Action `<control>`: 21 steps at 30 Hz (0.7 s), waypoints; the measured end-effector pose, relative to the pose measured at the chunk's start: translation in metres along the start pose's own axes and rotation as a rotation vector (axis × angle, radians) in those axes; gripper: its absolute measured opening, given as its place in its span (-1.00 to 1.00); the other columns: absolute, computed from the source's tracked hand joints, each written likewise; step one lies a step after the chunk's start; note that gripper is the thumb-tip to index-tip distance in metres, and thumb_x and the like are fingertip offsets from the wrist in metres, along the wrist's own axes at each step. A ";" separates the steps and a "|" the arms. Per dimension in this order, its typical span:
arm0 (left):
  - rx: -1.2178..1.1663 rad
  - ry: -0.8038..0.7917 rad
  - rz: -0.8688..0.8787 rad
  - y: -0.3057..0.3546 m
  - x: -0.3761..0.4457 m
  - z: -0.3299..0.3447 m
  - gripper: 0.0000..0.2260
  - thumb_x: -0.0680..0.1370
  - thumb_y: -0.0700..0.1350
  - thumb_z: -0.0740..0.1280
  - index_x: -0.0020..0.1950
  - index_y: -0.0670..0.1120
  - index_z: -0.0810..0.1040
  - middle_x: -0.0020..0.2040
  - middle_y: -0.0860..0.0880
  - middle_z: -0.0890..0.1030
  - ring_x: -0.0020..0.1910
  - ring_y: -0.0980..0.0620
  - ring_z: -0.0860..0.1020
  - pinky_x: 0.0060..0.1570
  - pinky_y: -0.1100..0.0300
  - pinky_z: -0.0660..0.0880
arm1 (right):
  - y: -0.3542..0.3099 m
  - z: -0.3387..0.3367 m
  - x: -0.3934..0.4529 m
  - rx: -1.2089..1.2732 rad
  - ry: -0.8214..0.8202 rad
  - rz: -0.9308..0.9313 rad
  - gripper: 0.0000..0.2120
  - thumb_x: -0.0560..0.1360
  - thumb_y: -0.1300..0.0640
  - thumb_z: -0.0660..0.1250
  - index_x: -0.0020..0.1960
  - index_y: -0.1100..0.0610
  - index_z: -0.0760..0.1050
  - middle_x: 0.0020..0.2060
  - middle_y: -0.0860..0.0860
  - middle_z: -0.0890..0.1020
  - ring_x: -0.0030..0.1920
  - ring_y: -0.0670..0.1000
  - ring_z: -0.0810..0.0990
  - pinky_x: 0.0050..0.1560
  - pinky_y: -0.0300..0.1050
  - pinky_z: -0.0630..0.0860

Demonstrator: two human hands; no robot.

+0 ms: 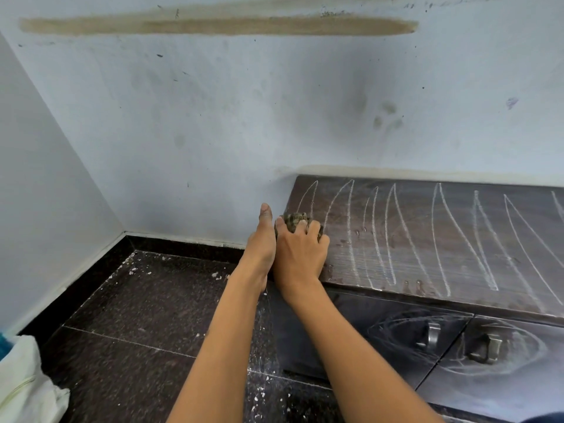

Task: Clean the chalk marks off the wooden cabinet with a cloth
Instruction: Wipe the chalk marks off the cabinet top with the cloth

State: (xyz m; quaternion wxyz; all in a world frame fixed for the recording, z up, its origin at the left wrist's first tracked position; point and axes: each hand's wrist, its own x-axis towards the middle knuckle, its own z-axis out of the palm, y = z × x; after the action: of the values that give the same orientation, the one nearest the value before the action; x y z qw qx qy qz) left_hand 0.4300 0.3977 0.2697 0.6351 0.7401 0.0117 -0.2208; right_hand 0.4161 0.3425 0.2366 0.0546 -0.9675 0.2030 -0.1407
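One cloth (297, 222) bunched in right hand (300, 254) grip on cabinet (427, 270); left hand (262, 239) flat, empty.

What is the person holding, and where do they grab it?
The right hand holds a bunched-up cloth, fingers pressing over its top on the cabinet. The left hand holds nothing.

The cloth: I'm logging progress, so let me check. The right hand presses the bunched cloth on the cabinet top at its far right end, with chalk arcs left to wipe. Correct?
Not quite. The head view shows the right hand pressing the bunched cloth at the left end of the cabinet top, not the right. The chalk arcs remain, stretching away to the right.
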 end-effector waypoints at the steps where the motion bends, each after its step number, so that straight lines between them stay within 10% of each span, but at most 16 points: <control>1: 0.017 0.001 -0.004 0.001 -0.003 0.001 -0.27 0.54 0.37 -0.10 0.41 -0.15 0.39 0.35 -0.12 0.46 0.28 -0.04 0.44 0.12 0.15 0.38 | 0.000 -0.001 -0.011 0.002 -0.003 0.002 -0.66 0.59 0.04 0.14 0.36 -0.02 0.30 0.25 0.17 0.44 0.20 0.15 0.32 0.03 -0.01 0.29; 6: 0.136 -0.002 -0.017 0.007 -0.005 0.004 -0.26 0.53 0.39 -0.12 0.50 -0.09 0.25 0.44 -0.12 0.35 0.39 -0.08 0.33 0.32 0.03 0.23 | 0.005 -0.003 -0.067 0.030 0.047 0.031 -0.56 0.09 0.09 0.61 -0.04 -0.01 0.66 -0.01 0.20 0.66 -0.06 0.20 0.59 -0.22 0.03 0.50; 15: 0.094 -0.044 0.017 0.014 -0.012 0.004 -0.34 0.60 0.27 -0.16 0.53 -0.13 0.13 0.51 -0.12 0.22 0.48 -0.04 0.20 0.42 0.09 0.12 | 0.006 -0.001 0.006 0.006 0.004 -0.002 -0.71 0.61 0.05 0.06 0.27 0.00 0.41 0.34 0.16 0.38 0.30 0.19 0.26 0.16 0.09 0.25; 21: 0.082 -0.048 0.024 0.011 -0.001 0.000 -0.30 0.55 0.35 -0.17 0.56 -0.05 0.04 0.55 -0.09 0.13 0.52 -0.06 0.12 0.46 0.01 0.03 | 0.007 0.004 -0.055 0.053 0.164 0.050 -0.72 0.26 0.03 0.52 -0.04 0.00 0.65 0.02 0.15 0.65 -0.02 0.19 0.56 -0.17 0.03 0.47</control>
State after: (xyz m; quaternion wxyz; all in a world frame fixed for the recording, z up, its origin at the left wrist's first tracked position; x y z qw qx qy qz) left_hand 0.4324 0.3958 0.2807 0.6070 0.7600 -0.0216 -0.2314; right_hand 0.3664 0.3587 0.2175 0.0667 -0.9455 0.2271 -0.2234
